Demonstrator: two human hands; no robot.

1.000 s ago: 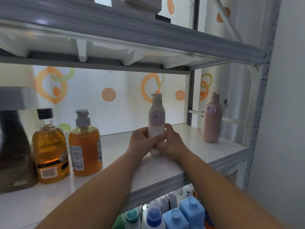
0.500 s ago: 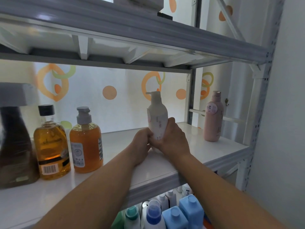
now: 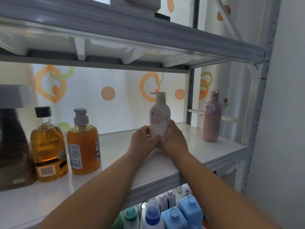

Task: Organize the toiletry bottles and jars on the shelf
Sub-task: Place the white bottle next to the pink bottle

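Far left of hands: dark brown bottle (image 3: 11, 146), see-through bottle (image 3: 47, 146) with black cap and yellow liquid, round pump bottle (image 3: 83, 142) full of orange liquid. Next, left hand (image 3: 142, 139) curled round low part of smooth white pump bottle (image 3: 159, 118); right hand (image 3: 173, 139) gripped other side. Bottle was upright between both hands over shiny white shelf (image 3: 214, 151), base hidden. Right of hands, well apart: tall pink bottle (image 3: 211, 118). Below hands: blue plastic bottles (image 3: 189, 210).
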